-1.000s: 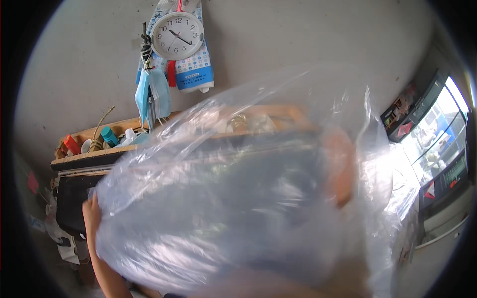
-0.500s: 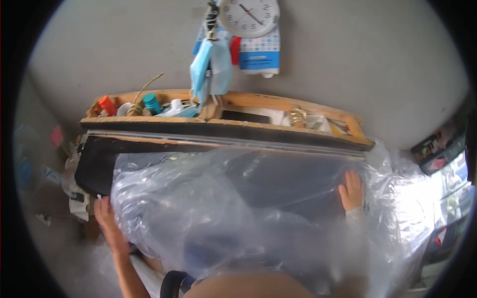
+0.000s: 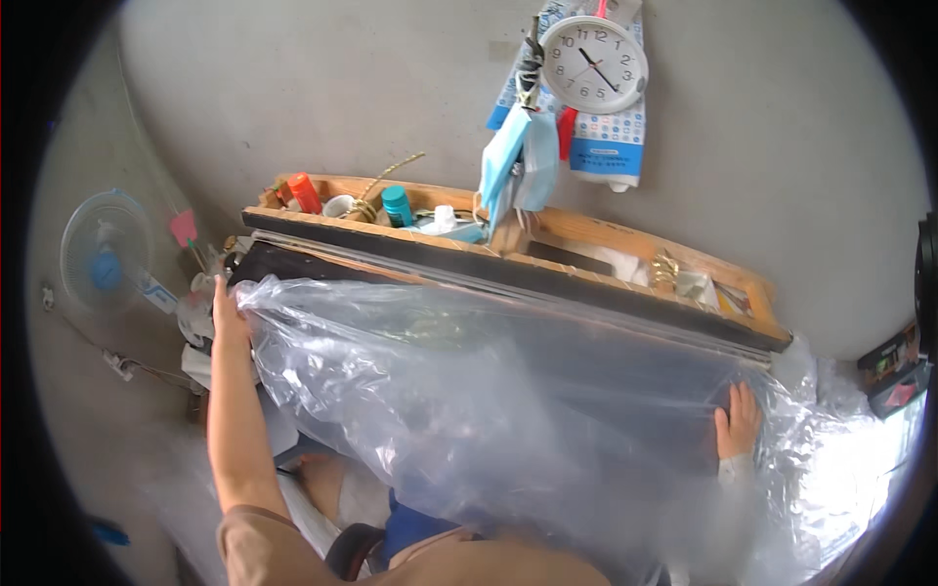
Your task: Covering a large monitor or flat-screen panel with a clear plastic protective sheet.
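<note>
A large sheet of clear plastic film (image 3: 469, 361) lies wrinkled over a black work surface (image 3: 313, 266) and hangs over its near side. My left hand (image 3: 227, 311) is at the far left corner, its fingers closed on the gathered edge of the film. A small white bit shows at its fingertips; what that is, I cannot make out. On the right, my right hand (image 3: 740, 420) lies flat with fingers stretched out on the covered surface. Its forearm looks hazy through the plastic, and I cannot tell whether the whole hand is beneath the film.
Behind the surface runs a wooden tray (image 3: 576, 230) holding an orange bottle (image 3: 304, 192), a teal-capped bottle (image 3: 396, 206) and gold ties (image 3: 664, 272). Blue face masks (image 3: 518, 161) and a round clock (image 3: 594, 64) hang above. A fan (image 3: 106, 252) stands at left.
My left hand has moved away from me along the left edge to the far corner, and the film's corner now bunches there. My right hand stays flat. The view has swung left.
</note>
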`<state>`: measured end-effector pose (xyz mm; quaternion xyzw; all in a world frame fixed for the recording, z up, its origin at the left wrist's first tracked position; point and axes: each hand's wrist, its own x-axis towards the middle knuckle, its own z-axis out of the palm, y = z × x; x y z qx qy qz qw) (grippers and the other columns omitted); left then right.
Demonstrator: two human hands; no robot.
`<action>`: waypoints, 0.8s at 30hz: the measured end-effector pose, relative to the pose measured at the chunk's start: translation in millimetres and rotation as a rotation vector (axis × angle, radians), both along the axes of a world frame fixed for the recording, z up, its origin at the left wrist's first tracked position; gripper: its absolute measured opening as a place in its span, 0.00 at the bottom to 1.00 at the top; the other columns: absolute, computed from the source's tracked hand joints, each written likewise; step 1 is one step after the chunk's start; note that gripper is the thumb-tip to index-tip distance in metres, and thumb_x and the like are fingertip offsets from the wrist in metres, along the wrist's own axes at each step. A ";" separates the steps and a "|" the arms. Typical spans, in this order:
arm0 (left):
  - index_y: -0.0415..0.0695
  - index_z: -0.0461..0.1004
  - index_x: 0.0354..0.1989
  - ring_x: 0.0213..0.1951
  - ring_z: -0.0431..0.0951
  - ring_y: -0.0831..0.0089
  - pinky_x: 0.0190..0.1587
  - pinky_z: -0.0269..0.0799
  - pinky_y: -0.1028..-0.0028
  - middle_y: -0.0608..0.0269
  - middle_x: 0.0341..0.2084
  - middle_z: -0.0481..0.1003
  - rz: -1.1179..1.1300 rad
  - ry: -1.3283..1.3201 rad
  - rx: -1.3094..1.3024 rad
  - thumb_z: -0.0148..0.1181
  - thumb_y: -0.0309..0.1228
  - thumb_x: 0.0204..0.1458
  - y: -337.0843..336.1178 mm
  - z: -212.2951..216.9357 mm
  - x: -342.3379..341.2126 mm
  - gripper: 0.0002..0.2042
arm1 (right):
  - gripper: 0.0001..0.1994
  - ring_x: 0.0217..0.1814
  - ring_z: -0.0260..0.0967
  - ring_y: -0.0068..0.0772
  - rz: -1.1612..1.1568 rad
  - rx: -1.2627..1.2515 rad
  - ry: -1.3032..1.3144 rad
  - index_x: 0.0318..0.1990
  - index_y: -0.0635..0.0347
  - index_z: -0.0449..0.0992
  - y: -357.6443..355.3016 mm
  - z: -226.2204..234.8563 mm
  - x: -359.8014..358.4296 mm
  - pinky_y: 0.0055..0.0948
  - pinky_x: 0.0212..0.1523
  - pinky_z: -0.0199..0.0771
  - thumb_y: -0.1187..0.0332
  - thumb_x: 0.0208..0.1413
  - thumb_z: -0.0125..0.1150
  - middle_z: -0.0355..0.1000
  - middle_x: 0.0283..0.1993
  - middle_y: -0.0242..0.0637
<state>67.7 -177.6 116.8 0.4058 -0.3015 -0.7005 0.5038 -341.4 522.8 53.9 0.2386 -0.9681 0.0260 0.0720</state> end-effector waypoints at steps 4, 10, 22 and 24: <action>0.39 0.66 0.46 0.35 0.73 0.69 0.37 0.70 0.71 0.55 0.40 0.69 0.093 -0.682 -0.895 0.56 0.40 0.48 35.3 -53.6 22.8 0.21 | 0.26 0.67 0.39 0.41 0.027 -0.014 0.006 0.59 0.55 0.55 1.6 0.6 -3.0 0.47 0.63 0.34 0.56 0.54 0.42 0.46 0.65 0.38; 0.44 0.70 0.35 0.17 0.62 0.86 0.18 0.55 0.82 0.73 0.17 0.67 -0.312 -0.448 -0.567 0.53 0.33 0.50 116.4 29.2 -49.8 0.07 | 0.26 0.67 0.39 0.41 -0.023 0.019 0.032 0.59 0.55 0.55 20.0 -7.7 -0.9 0.46 0.63 0.34 0.57 0.54 0.41 0.46 0.65 0.39; 0.45 0.70 0.39 0.46 0.67 0.62 0.51 0.56 0.60 0.59 0.38 0.70 0.075 -1.461 -1.401 0.60 0.27 0.35 186.3 -24.4 5.1 0.17 | 0.25 0.67 0.39 0.42 0.020 0.022 0.017 0.59 0.58 0.54 15.1 2.0 4.6 0.46 0.63 0.32 0.59 0.54 0.40 0.46 0.65 0.39; 0.44 0.68 0.43 0.51 0.64 0.60 0.55 0.53 0.59 0.58 0.42 0.69 -0.369 -1.335 -1.514 0.59 0.32 0.39 191.9 -15.1 -38.6 0.19 | 0.25 0.67 0.39 0.42 0.035 0.027 0.051 0.59 0.58 0.54 16.5 3.0 0.2 0.46 0.63 0.33 0.59 0.54 0.40 0.47 0.65 0.39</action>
